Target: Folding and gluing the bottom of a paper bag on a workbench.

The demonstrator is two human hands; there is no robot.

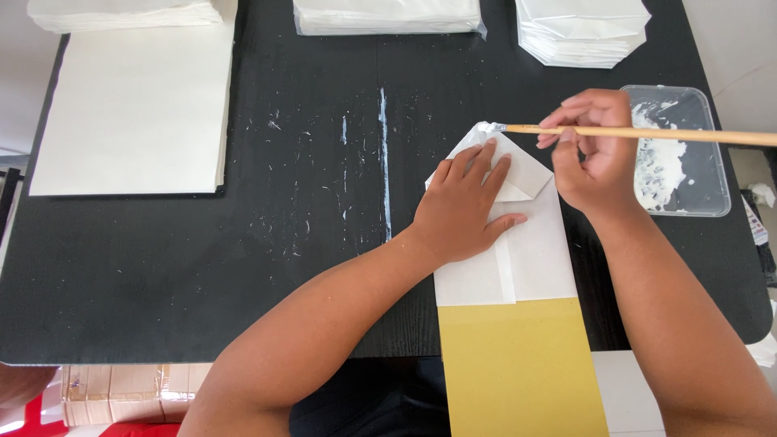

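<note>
Right hand (595,158) pinches a thin wooden brush (647,133) between thumb and fingers, the handle running out to the right and the white-smeared tip resting on the top point of a folded white paper bag (526,251). Left hand (465,206) lies flat and open on that bag, fingers spread over its triangular folded flap, pressing it to the black tabletop (243,267). The bag lies lengthwise toward the person, its near part gold-yellow and hanging over the tabletop's front edge. Just right of the right hand sits a clear plastic tray (712,198) streaked with white paste. Dried white smears and flecks mark the tabletop left of the bag. Farther off, a thick stack of cream paper sheets (133,113) lies at the far left, and three piles of folded white paper (388,16) line the back edge.
</note>
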